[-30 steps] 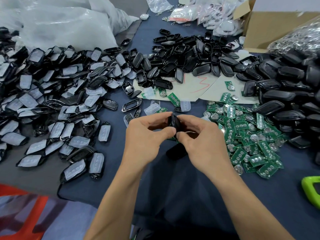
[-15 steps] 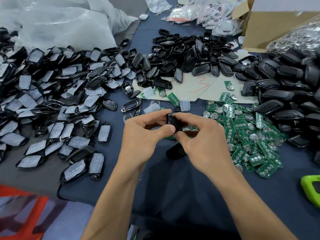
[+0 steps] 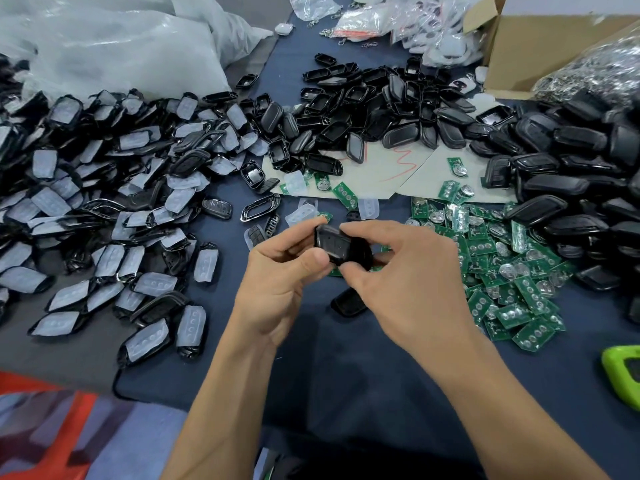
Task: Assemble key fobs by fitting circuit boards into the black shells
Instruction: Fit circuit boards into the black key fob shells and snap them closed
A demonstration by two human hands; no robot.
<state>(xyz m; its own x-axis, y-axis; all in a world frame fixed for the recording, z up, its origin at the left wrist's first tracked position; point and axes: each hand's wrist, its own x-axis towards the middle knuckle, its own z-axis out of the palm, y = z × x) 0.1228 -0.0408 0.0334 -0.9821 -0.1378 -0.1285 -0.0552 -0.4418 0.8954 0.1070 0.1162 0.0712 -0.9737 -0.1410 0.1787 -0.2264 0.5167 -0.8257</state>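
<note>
Both hands meet at centre: the left hand and right hand each pinch a single black shell, forefingers over its far edge, thumbs on the near side. Glossy and dark, its recessed button face turned up, the shell looks light, rigid and probably slick, best gripped along the side rims. A green sliver shows beneath; whether a board is seated cannot be told. Loose circuit boards lie at three o'clock, thin and likely fragile, so best taken by the edges.
</note>
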